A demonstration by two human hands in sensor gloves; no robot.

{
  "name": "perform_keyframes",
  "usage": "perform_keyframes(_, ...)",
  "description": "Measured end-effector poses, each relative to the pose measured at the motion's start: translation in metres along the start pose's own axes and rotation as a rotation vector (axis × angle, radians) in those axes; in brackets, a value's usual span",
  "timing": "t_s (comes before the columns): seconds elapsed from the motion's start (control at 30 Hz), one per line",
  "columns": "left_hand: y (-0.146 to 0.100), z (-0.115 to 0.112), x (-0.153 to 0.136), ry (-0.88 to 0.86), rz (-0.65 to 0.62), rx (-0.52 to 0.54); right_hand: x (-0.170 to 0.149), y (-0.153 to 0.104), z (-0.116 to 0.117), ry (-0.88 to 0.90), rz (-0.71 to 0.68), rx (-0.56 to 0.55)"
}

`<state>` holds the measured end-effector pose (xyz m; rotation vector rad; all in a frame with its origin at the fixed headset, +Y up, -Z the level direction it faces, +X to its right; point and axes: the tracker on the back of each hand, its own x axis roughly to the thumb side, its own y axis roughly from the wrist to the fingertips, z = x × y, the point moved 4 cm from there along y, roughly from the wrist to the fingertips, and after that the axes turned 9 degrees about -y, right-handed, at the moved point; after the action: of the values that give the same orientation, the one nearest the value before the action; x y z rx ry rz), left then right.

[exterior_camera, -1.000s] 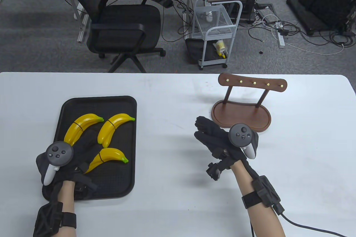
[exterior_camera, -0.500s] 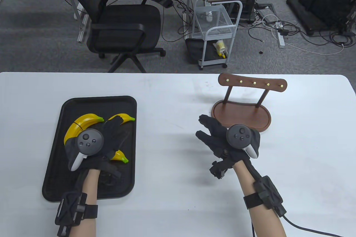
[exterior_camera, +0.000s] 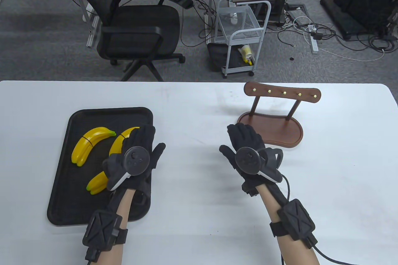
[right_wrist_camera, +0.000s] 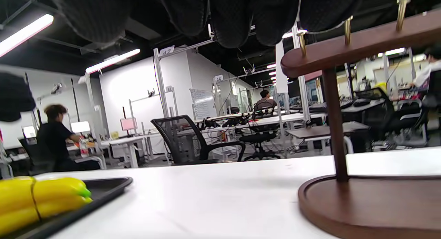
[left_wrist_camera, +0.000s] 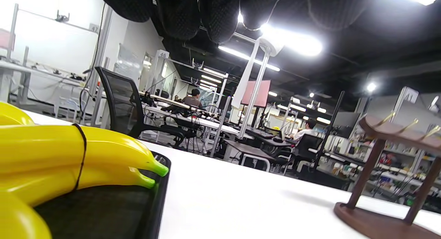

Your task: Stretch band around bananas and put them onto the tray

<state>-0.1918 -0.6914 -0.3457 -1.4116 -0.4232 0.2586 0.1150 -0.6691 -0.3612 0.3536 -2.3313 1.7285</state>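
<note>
Black-gloved left hand (exterior_camera: 140, 153) flat over tray (exterior_camera: 77, 116) w/ bananas (exterior_camera: 90, 143), right hand (exterior_camera: 248, 153) flat, fingers straight, both holding nothing.

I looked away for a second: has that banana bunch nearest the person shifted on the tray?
Yes. The nearest banana bunch has swung round on the black tray: its green tips now face the tray's left side, not the right.

yellow bananas (exterior_camera: 88, 146), black tray (exterior_camera: 77, 193), brown rack (exterior_camera: 273, 128)
</note>
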Motion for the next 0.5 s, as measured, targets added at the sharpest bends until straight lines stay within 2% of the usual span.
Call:
perform_keyframes(0.2,0.000,-0.009,0.009,0.117,-0.004,-0.021,0.017,-0.001,0.011,-0.188,-0.042,0.072)
perform_keyframes(0.33,0.000,-0.012,0.012,0.154,-0.015,-0.052,0.023,-0.002,0.022,-0.221,-0.067,0.142)
perform_keyframes(0.5,-0.001,-0.013,0.014,0.173,-0.017,-0.048,0.024,-0.002,0.024,-0.222,-0.066,0.131)
